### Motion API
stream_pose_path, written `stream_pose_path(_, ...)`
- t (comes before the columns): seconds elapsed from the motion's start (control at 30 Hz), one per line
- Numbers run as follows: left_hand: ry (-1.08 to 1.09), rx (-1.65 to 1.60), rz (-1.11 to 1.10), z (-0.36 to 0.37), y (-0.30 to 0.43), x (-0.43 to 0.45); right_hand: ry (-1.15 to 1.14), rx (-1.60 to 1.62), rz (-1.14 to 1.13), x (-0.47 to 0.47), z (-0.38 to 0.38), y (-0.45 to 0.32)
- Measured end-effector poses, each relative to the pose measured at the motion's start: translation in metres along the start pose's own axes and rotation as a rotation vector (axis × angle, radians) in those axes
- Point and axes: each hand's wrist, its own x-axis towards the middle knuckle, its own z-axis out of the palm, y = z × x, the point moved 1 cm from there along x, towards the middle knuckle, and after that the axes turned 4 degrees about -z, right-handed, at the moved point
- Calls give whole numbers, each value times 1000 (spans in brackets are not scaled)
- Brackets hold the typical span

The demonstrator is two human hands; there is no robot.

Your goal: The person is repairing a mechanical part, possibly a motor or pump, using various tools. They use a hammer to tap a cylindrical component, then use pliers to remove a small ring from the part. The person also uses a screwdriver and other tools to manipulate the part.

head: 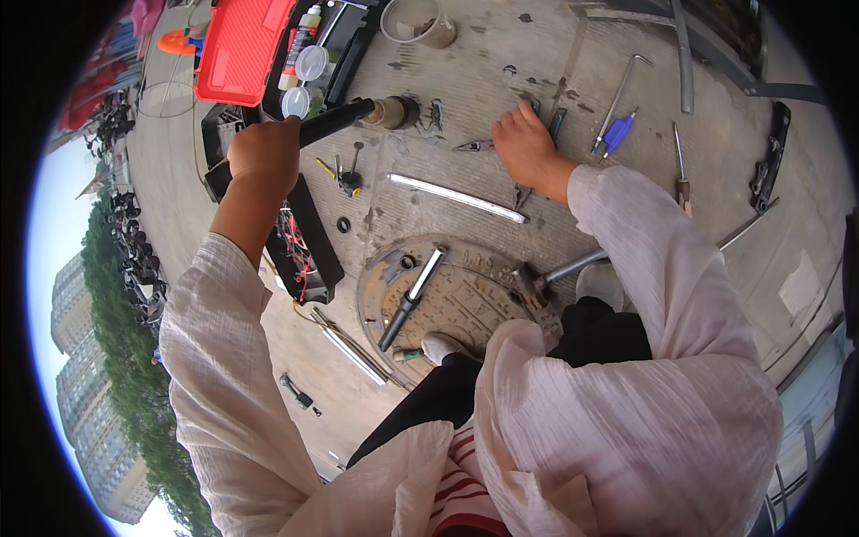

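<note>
My left hand [265, 153] is closed around a black tube [335, 123], whose far end lies over a brownish cylinder [388, 112]. To the right, my right hand [525, 149] is low over the ground, its fingers at a small dark object that they partly hide. Pliers [475, 145] lie beside that hand, with a dark-green handle [558, 124] on its other side. A shiny metal bar [456, 198] lies between the hands and my feet. On the round manhole cover [463, 295] rest a chrome-and-black shock absorber tube [411, 299], a black ring [407, 262] and a hammer [531, 285].
An open red-lidded toolbox [245, 50] holds bottles and tubs. Near it stand a black tray of wires [305, 252] and a plastic tub [419, 23]. A hex key [621, 97], a blue-handled tool [619, 135] and a screwdriver [682, 174] lie right. A metal frame [684, 60] stands beyond.
</note>
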Motion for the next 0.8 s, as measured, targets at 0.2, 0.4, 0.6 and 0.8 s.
stream_pose_path(0.2, -8, 76, 7, -24, 9, 10, 0, 1, 17, 0, 0, 1)
stream_pose_path(0.4, 4, 196, 36, -35, 14, 18, 2, -11, 12, 0, -1, 0)
stream_pose_path(0.6, 7, 226, 49, -59, 26, 19, 65, 16, 31, -1, 6, 0)
stream_pose_path(0.8, -15, 282, 48, -72, 33, 20, 97, 36, 44, -3, 7, 0)
